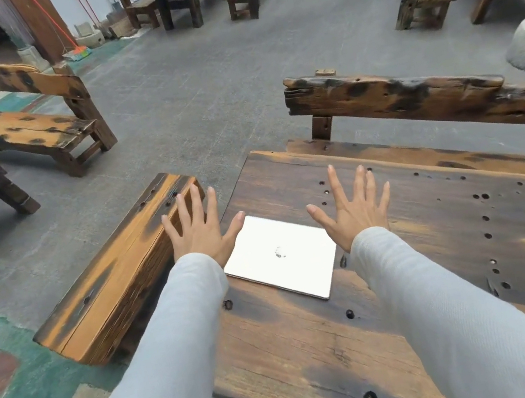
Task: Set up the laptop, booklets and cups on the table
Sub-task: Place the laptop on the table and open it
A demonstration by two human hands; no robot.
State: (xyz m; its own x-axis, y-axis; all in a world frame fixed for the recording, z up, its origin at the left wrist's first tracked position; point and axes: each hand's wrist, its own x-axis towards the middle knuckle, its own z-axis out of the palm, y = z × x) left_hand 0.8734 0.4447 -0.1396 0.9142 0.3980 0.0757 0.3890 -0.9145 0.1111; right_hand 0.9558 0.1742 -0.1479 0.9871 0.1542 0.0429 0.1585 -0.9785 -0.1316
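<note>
Head view: nothing is gripped. The left hand [199,230] and right hand [356,209] are held up, fingers spread, palms down, either side of the shut laptop [281,256], which is laid flat near the table's [313,346] left edge, beside a bench [121,274].

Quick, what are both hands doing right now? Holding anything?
Left hand: open, fingers spread, holding nothing.
Right hand: open, fingers spread, holding nothing, above the closed laptop.

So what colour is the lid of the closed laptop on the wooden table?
Silvery white, seen in the head view: the closed flat laptop.
</note>
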